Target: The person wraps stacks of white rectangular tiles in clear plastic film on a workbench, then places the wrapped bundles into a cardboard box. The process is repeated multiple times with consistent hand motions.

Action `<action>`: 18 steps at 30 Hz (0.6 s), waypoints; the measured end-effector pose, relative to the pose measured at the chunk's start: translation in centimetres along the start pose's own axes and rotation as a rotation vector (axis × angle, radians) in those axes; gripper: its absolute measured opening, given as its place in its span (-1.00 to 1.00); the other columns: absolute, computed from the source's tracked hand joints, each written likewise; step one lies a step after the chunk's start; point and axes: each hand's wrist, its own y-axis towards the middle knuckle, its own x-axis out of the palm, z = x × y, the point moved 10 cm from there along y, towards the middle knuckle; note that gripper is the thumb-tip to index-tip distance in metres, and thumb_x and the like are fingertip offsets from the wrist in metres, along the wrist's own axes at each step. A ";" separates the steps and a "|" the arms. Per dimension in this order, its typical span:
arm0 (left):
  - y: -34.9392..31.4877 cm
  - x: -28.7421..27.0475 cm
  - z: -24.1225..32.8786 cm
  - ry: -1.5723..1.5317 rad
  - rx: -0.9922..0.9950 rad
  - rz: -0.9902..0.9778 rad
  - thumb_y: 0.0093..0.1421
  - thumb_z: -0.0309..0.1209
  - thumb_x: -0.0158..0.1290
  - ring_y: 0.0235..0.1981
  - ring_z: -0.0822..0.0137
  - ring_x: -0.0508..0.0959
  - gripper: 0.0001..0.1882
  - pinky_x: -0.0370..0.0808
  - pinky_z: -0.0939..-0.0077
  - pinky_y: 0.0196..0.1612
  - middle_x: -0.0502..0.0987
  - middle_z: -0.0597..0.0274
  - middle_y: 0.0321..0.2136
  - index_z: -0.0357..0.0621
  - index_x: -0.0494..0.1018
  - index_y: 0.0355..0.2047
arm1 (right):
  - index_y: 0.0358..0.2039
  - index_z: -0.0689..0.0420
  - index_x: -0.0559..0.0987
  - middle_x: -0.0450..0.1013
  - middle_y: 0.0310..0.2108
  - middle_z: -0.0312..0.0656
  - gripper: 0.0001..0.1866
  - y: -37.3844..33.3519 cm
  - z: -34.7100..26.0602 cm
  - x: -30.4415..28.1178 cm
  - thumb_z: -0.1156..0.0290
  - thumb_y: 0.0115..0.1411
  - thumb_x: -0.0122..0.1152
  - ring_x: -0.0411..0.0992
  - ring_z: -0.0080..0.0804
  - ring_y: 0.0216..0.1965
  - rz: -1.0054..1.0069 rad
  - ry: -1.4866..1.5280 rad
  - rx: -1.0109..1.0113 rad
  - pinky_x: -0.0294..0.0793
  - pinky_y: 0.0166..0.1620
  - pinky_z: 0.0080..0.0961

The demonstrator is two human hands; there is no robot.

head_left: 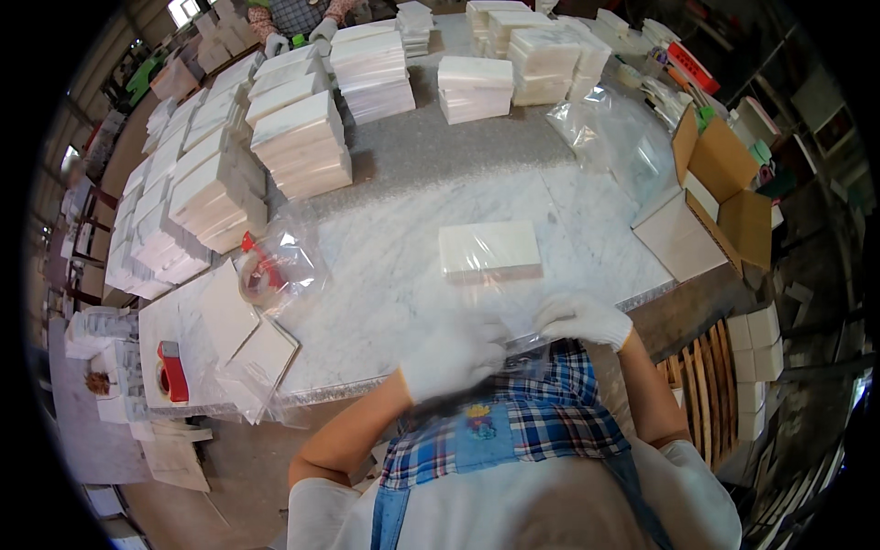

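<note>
A short stack of white marble tiles lies on the table in front of me, inside a clear plastic bag. The loose end of the bag trails toward me, down to the table's near edge. My right hand, in a white glove, has its fingers closed on the plastic there. My left hand, also gloved, is beside it at the near edge, close to the same plastic. Motion smears its fingers, so their grip does not show.
Tall stacks of tiles line the left and far sides. A red tape dispenser lies on plastic at left; another red tape dispenser is nearer. An opened cardboard box stands right, beside loose plastic bags. A gloved co-worker stands beyond.
</note>
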 end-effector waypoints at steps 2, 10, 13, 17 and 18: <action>-0.6 1.4 -1.0 0.119 -0.002 0.039 0.24 -0.39 0.08 0.12 0.02 0.54 -0.88 0.52 0.13 0.15 0.57 0.19 0.08 -0.11 0.57 -0.29 | -0.24 0.19 0.72 0.62 -0.16 -0.06 -0.78 0.6 0.2 0.4 0.33 0.23 0.29 0.56 -0.20 -0.08 0.009 -0.139 0.028 0.51 0.06 -0.37; 1.3 4.6 -4.1 0.280 -0.281 -0.156 0.23 -0.31 0.06 -0.05 0.02 0.54 -0.78 0.53 0.11 -0.01 0.52 0.03 -0.06 -0.17 0.60 -0.28 | -0.20 0.08 0.75 0.65 -0.19 -0.12 -0.72 3.8 1.6 0.9 0.17 0.23 0.31 0.58 -0.22 -0.10 -0.252 -0.552 0.060 0.53 0.01 -0.35; 1.4 6.1 -4.6 0.355 -0.221 -0.163 0.27 -0.24 0.04 -0.08 -0.04 0.59 -0.68 0.54 0.08 -0.04 0.57 -0.04 -0.05 -0.10 0.58 -0.06 | -0.10 0.06 0.74 0.66 -0.09 -0.14 -0.66 4.9 2.7 -0.8 0.12 0.25 0.31 0.57 -0.25 -0.03 -0.479 -0.453 0.178 0.51 0.07 -0.36; 0.8 9.0 -7.9 0.025 -0.455 -0.175 0.29 -0.29 -0.02 -0.11 0.03 0.61 -0.55 0.54 0.13 -0.03 0.60 -0.04 -0.11 -0.08 0.50 0.17 | -0.01 0.11 0.69 0.64 -0.01 -0.13 -0.59 11.4 -0.6 -10.6 0.09 0.26 0.33 0.55 -0.31 0.02 -0.338 -0.416 0.196 0.48 0.14 -0.35; 0.3 9.6 -8.8 -0.201 -0.619 -0.224 0.29 -0.31 -0.03 -0.09 0.02 0.61 -0.51 0.53 0.13 -0.02 0.59 -0.04 -0.10 -0.06 0.47 0.22 | 0.00 0.13 0.68 0.64 -0.01 -0.15 -0.57 13.7 -1.6 -14.2 0.10 0.26 0.35 0.54 -0.35 0.03 -0.213 -0.473 0.200 0.47 0.16 -0.35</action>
